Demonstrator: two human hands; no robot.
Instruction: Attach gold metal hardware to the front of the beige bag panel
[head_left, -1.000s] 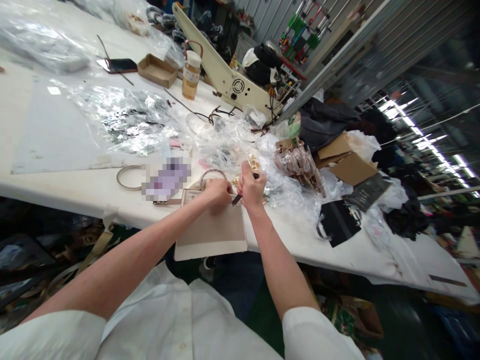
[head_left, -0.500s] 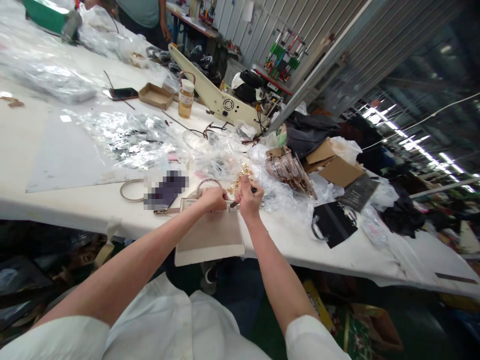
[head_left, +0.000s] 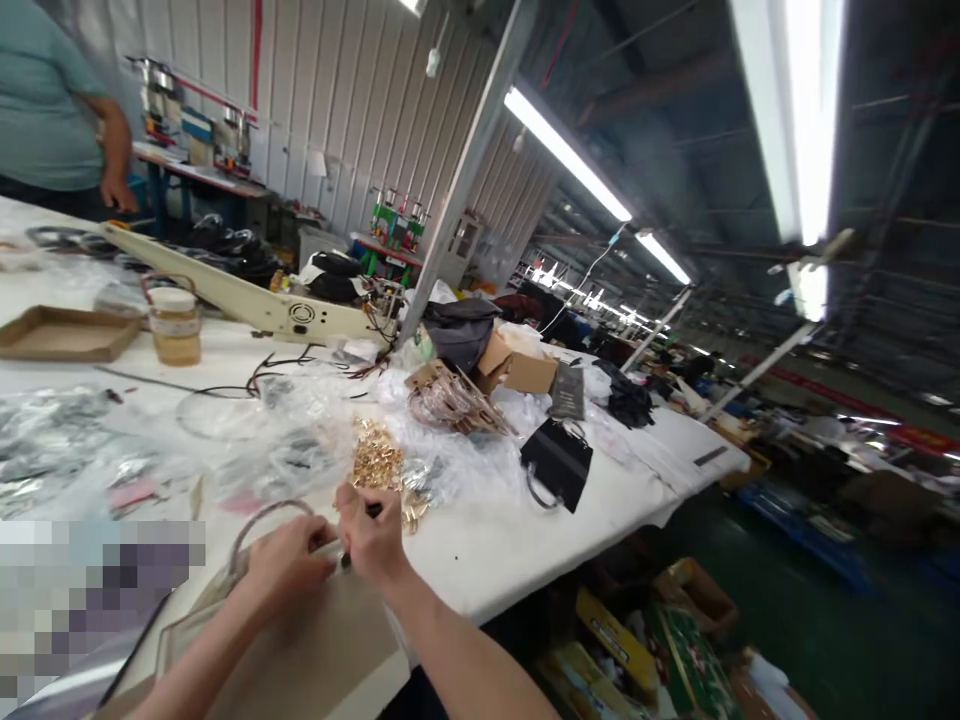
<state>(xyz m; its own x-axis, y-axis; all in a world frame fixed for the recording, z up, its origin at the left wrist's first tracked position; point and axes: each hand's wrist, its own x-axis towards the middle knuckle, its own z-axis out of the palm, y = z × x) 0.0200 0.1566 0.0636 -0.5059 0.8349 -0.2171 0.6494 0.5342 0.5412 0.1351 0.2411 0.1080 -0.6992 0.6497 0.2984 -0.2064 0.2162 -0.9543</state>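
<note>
A beige handbag [head_left: 315, 650] with a round handle [head_left: 259, 520] lies at the near edge of the white table [head_left: 487, 540]. My left hand [head_left: 289, 562] is closed on the bag's top edge near the handle. Right beside it, my right hand [head_left: 371, 540] is closed around a small dark tool [head_left: 358, 530] whose tip meets the bag's top. A heap of gold metal fittings [head_left: 375, 462] lies just beyond my hands.
Clear plastic bags [head_left: 300, 455] cover much of the table. A jar [head_left: 175, 325], a cardboard tray [head_left: 64, 333], a cream machine arm [head_left: 247, 300], a black bag [head_left: 556, 462] and stacked straps [head_left: 454, 400] stand further back. Another person [head_left: 56, 110] stands at the far left. Boxes [head_left: 652, 640] lie on the floor.
My view has swung up and to the right, so the hall and ceiling lights now show. Both hands stay together on the bag's top edge, holding as before.
</note>
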